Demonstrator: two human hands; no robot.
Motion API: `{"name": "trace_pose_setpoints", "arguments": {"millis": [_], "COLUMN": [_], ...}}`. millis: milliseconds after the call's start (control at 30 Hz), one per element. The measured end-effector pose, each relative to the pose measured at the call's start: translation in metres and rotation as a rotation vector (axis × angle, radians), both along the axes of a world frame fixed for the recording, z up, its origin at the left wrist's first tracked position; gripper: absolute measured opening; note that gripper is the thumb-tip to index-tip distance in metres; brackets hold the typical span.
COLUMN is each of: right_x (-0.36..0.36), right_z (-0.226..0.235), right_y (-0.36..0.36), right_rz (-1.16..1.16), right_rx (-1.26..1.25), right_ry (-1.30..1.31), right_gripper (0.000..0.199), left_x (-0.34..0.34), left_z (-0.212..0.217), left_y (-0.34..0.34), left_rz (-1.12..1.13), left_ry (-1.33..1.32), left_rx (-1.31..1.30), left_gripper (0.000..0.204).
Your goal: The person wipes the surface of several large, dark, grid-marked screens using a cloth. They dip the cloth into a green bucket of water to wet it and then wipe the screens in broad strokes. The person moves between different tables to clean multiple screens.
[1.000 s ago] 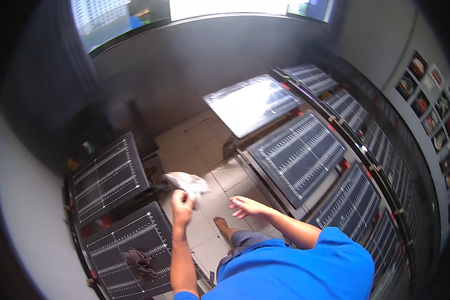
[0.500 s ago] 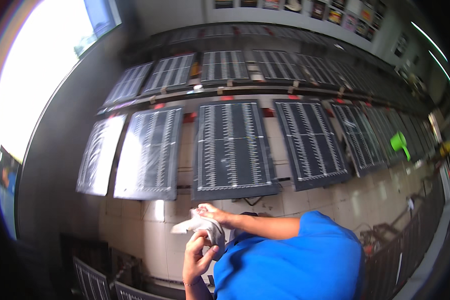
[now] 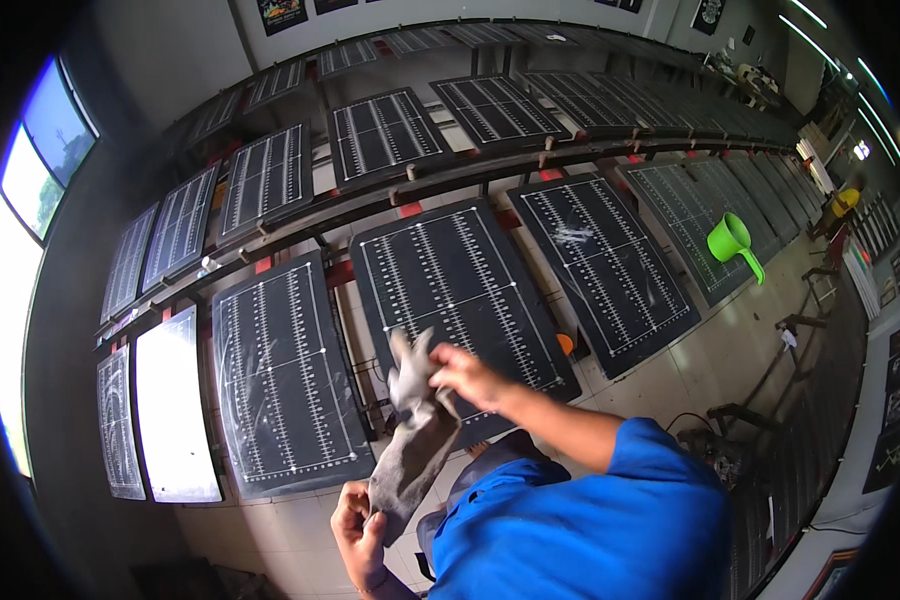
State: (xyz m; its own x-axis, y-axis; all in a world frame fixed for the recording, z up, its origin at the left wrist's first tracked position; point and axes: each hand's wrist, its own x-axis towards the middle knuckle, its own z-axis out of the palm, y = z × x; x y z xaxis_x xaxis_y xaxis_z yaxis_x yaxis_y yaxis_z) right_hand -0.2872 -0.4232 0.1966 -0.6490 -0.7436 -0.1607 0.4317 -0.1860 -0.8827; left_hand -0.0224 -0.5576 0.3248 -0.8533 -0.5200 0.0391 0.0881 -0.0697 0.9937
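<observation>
Holding grey cloth stretched aslant between both hands, in front of blue shirt. Gripping its lower end with left hand, thumb closed against fingers. Pinching its upper part with right hand, fingers bent; blurred here, so cannot tell how firmly. Showing finger-like folds at upper end; cannot tell glove from rag.

Overlapping, in view, near part of central black board, marked with white rule-like lines. Cannot tell touching from apart.

Noting nearby: left-hand board with pale smudges; right-hand board with whitish smear; orange round object beside central board; green dipper farther right, handle pointing toward near edge.

Risks, as judged:
1. Dropping cloth onto tiled floor, from slack right-hand pinch during quick movement.
2. Dragging loose folds across central board, possibly leaving streaks, from holding cloth too low.
3. Bumping near corner of central board with right forearm, from reaching across too close.
4. Knocking orange object away, from sweeping right elbow outward.
5. Overstretching or tearing cloth, from pulling both ends hard.
</observation>
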Motion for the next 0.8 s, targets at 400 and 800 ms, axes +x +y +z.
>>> {"name": "trace_pose_setpoints", "arguments": {"millis": [400, 800], "right_x": [-0.078, -0.172], "right_z": [0.134, 0.166], "right_y": [0.254, 0.407], "right_rz": [-0.287, -0.622], "right_rx": [-0.094, -0.116], "right_ry": [-0.066, 0.231], "right_gripper": [0.054, 0.029], "left_x": [-0.068, -0.139], "left_z": [-0.082, -0.074], "left_y": [0.174, 0.309], "left_rz": [-0.493, -0.482], "left_ry": [-0.221, -0.071], "left_rx": [0.404, -0.045], "left_gripper": [0.026, 0.028]}}
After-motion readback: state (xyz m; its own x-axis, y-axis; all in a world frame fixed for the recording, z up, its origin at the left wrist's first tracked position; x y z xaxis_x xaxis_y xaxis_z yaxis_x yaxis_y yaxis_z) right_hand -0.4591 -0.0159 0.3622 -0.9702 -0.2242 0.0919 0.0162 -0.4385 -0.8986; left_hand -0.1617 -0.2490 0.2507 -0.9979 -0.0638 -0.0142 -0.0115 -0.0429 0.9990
